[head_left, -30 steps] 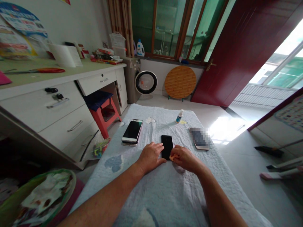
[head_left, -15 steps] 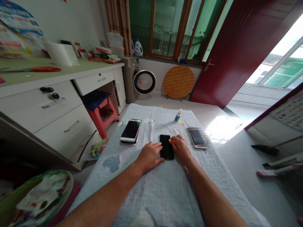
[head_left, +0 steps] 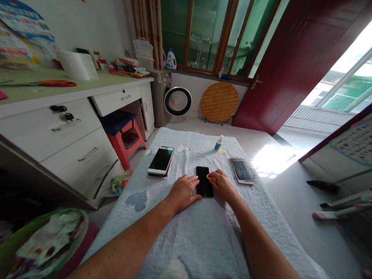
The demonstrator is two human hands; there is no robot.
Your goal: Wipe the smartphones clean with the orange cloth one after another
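Black phone (head_left: 204,190) lies flat, screen up, on the pale blue cloth (head_left: 200,240), btwn my hands. My L hand (head_left: 183,193) is open: fingertips at phone's L edge, thumb out by its bottom corner. My R hand (head_left: 223,185) pinches a small orange scrap (head_left: 209,177) at the R edge. Phone stack (head_left: 161,161) to L, pinkish-edged phone (head_left: 242,171) to R, small bottle (head_left: 218,144) beyond.

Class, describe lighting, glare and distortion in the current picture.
Head view: sunlight overexposes a floor patch; same view: the black phone shows no strong glare; same view: the red door leans, probably wide-angle distortion; same view: pixelation masks another phone.
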